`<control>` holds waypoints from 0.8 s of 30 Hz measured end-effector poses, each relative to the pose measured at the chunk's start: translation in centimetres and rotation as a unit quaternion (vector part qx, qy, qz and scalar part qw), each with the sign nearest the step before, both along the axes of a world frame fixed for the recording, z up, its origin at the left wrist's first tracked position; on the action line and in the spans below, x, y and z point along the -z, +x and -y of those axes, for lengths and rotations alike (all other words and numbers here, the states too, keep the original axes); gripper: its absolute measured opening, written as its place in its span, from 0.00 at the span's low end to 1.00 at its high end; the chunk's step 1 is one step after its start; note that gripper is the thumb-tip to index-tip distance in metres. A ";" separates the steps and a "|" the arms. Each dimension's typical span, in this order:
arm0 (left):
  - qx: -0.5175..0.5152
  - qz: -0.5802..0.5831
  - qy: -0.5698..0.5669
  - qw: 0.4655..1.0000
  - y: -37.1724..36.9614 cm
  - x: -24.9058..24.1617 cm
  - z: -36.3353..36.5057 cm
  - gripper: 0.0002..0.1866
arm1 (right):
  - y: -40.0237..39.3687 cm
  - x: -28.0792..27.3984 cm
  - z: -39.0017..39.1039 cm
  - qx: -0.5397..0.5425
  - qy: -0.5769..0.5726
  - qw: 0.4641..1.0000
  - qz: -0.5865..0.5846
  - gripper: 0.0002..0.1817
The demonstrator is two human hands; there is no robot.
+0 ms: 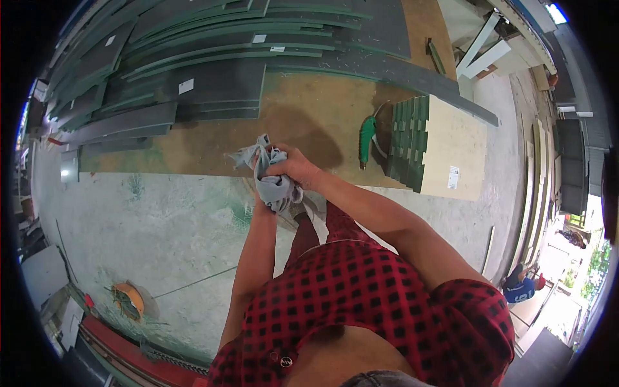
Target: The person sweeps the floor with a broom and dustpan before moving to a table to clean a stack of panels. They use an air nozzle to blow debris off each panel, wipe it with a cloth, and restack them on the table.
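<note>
A crumpled grey cloth point(277, 188) is bunched between my two hands, in front of my body and near the edge of the brown work table point(303, 97). My right hand point(295, 166) is closed on the cloth from the right side. Most of my left hand point(262, 200) is hidden behind the folds, with the cloth resting in it. A loose end of the fabric sticks out to the upper left. To the right of my hands, a green gun-shaped tool point(367, 138) lies on the table.
Dark green-edged panels point(219, 90) are piled across the table's far left. A stack of boards with a pale top point(454, 148) stands at the right. On the concrete floor point(187, 226) sits an orange ring-shaped object point(129, 301). Another person point(521, 287) is far off at right.
</note>
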State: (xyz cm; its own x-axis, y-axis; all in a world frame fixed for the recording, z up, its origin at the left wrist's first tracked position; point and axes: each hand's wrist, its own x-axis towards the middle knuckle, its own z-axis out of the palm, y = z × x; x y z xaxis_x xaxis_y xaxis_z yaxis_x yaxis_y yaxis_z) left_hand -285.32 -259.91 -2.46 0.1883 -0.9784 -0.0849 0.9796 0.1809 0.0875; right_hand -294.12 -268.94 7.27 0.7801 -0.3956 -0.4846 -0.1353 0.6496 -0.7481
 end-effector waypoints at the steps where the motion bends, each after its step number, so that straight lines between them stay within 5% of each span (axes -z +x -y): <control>1: 0.002 0.000 0.000 1.000 -0.2 -0.4 0.7 0.24 | 0.0 0.4 0.6 0.032 0.013 0.999 -0.034 0.31; 3: 0.004 0.088 0.178 0.980 -0.9 -1.9 1.8 0.26 | -0.7 1.3 2.2 0.069 -0.005 0.996 -0.053 0.30; 6: -0.050 0.178 0.282 0.941 -2.3 -4.5 3.5 0.29 | -2.4 0.1 7.0 0.158 -0.022 0.987 -0.031 0.25; 8: 0.022 0.209 0.277 0.938 -0.8 -3.8 1.2 0.24 | -4.0 0.3 12.3 0.253 -0.015 0.966 -0.043 0.20; 12: 0.016 0.299 0.446 0.844 0.0 -1.9 -5.4 0.27 | -7.4 -2.1 23.6 0.486 -0.066 0.864 0.112 0.14; 16: 0.006 0.262 0.577 0.774 -0.3 -1.0 -15.5 0.29 | -11.1 0.6 33.2 0.636 -0.242 0.732 -0.034 0.28; 20: 0.039 0.235 0.708 0.665 -2.5 -1.2 -24.1 0.29 | -13.7 6.2 37.0 0.688 -0.184 0.662 -0.236 0.37; 22: 0.053 0.209 0.739 0.638 -4.2 -1.4 -27.9 0.29 | -14.6 9.6 37.5 0.563 -0.119 0.654 -0.491 0.40; 23: 0.058 0.210 0.743 0.633 -5.2 -1.5 -29.2 0.30 | -14.9 10.6 38.2 0.561 -0.116 0.657 -0.491 0.40; 24: 0.066 0.211 0.747 0.627 -5.9 -1.5 -30.6 0.30 | -15.4 11.6 39.0 0.445 -0.176 0.687 -0.547 0.40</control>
